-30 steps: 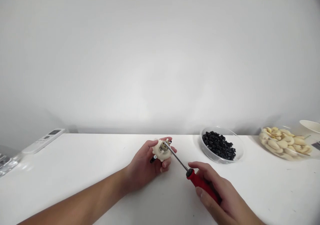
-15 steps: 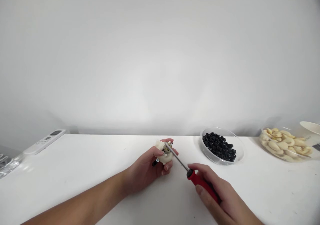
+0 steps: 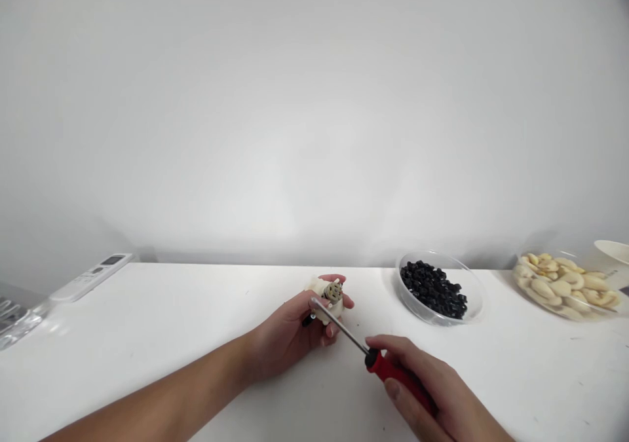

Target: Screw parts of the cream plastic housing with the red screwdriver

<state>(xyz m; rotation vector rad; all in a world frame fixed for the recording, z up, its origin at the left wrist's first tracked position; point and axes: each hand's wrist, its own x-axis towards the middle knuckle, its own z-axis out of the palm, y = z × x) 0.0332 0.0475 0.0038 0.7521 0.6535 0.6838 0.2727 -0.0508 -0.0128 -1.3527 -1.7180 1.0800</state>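
Near the bench's [image 3: 147, 337] front edge, left hand [image 3: 287, 334] clamped a small motor part [image 3: 330, 298]; right hand [image 3: 437, 389] gripped the screwdriver [image 3: 373, 357], best kept squarely seated.

Plain white wall [image 3: 314, 101] filling the upper half, bare and evenly lit, with a brighter patch low at centre and soft grey shadow toward 9 o'clock. White table [image 3: 171, 324] across the lower part, meeting the wall in a straight seam. White remote control [image 3: 91, 276] lying at 9 o'clock near the wall. Clear dish of black pieces [image 3: 439, 288] and clear dish of pale pieces [image 3: 565, 285] at 3 o'clock.
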